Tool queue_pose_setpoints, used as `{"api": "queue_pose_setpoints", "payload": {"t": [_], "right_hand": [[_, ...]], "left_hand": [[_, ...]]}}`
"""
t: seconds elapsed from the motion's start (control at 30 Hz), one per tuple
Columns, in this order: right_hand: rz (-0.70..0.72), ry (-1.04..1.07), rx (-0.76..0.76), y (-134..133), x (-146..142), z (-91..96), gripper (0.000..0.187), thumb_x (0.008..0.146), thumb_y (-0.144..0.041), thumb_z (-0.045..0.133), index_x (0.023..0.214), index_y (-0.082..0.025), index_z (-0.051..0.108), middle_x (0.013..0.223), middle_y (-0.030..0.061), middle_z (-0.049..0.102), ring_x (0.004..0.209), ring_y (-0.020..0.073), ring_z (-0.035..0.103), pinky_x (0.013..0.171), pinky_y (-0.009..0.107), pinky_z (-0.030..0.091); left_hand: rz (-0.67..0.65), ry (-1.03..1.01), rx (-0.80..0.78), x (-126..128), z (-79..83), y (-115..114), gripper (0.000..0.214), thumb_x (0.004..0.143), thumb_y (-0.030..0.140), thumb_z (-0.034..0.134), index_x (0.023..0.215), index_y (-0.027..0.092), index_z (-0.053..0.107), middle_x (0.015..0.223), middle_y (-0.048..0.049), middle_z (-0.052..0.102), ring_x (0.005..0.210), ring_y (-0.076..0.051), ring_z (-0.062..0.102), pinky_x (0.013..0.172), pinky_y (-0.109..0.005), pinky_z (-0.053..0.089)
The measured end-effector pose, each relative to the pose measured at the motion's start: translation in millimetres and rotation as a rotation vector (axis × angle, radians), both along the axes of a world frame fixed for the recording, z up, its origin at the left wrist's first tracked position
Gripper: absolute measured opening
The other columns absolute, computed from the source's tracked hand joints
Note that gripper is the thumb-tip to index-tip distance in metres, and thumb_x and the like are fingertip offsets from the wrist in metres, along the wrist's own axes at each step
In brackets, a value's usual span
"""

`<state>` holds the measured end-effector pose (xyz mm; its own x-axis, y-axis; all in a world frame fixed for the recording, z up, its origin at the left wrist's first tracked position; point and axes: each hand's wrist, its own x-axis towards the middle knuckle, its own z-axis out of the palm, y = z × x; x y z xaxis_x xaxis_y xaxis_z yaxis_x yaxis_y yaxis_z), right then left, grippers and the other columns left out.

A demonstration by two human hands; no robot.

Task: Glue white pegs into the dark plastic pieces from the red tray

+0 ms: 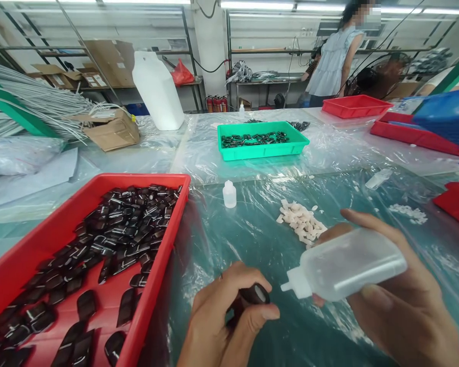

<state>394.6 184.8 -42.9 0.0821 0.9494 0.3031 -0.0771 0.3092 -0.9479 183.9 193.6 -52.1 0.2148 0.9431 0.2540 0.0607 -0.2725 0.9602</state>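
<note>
Between the thumb and fingers of my left hand (pixel 225 316) is a small black plastic part (pixel 248 294), its end with a pale oval turned toward the right. My right hand (pixel 401 295) is wrapped round a translucent squeeze bottle (pixel 352 262), tilted on its side. The bottle's white nozzle points left and stands a short gap from the black part. To the left, a red tray (pixel 164 265) holds many similar black parts (pixel 126 224). A pile of small whitish pieces (pixel 300 219) lies just beyond the bottle.
A small white bottle (pixel 229 194) stands upright mid-table. Farther back are a green tray (pixel 263 152) of black parts, a large white jug (pixel 158 92) and a cardboard box (pixel 112 133). Red trays (pixel 355 107) sit at the right. A person (pixel 332 66) stands across the room.
</note>
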Motion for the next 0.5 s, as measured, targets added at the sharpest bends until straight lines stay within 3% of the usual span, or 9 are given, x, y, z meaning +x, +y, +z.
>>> {"api": "queue_pose_setpoints", "payload": {"t": [0.2,0.4,0.5], "right_hand": [[0.041,-0.037,0.15,4.6,0.2,2.4,0.05,0.093,-0.022,0.062,0.142,-0.031,0.057,0.107,0.0092,0.064,0.068,0.0232,0.073,0.052,0.031,0.065],[0.032,-0.088,0.212,5.2,2.6,5.2,0.051,0.094,-0.023,0.062,0.144,-0.032,0.055,0.104,0.0085,0.065,0.067,0.0218,0.072,0.052,0.031,0.065],[-0.076,-0.212,0.257,4.3,0.1,11.1,0.046,0.094,-0.028,0.062,0.14,-0.033,0.058,0.097,0.007,0.069,0.062,0.0202,0.072,0.052,0.029,0.065]], "left_hand": [[0.062,0.021,0.01,3.6,-5.0,-5.6,0.029,0.104,0.052,0.049,0.11,0.029,0.066,0.081,-0.0006,0.048,0.064,-0.015,0.049,0.052,-0.023,0.036],[0.064,-0.086,0.202,8.6,-4.6,-0.9,0.018,0.107,0.025,0.049,0.108,0.026,0.067,0.094,-0.0042,0.059,0.071,-0.015,0.06,0.066,-0.025,0.05],[0.081,-0.095,0.205,9.6,0.8,-1.4,0.019,0.106,0.019,0.05,0.107,0.026,0.067,0.097,-0.0049,0.061,0.075,-0.016,0.06,0.07,-0.026,0.05]]}}
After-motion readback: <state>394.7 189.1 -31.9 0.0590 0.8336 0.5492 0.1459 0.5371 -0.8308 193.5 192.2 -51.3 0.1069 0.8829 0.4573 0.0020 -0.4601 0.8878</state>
